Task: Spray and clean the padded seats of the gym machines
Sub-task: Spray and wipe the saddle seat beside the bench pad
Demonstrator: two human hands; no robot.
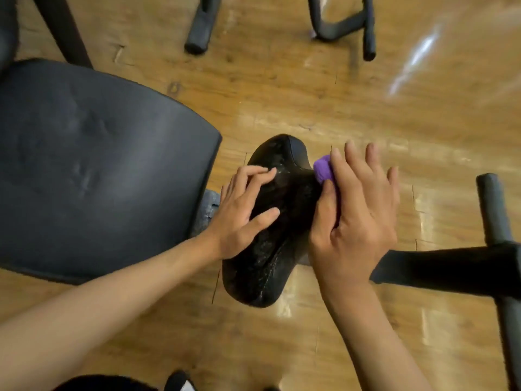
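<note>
A small black padded seat (270, 249), shaped like a saddle and glistening wet, sits in the middle of the view. My left hand (242, 213) lies flat on its left side with fingers spread. My right hand (358, 213) presses a bunched purple cloth (322, 170) against the seat's right flank near the narrow front; most of the cloth is hidden under my palm. A large black padded backrest (98, 170) fills the left side, next to the seat.
Wooden floor (338, 94) lies all around. A black frame bar with a padded post (493, 266) runs at the right. Black machine legs (201, 26) and a bent foot bar (344, 24) stand at the top. No spray bottle shows.
</note>
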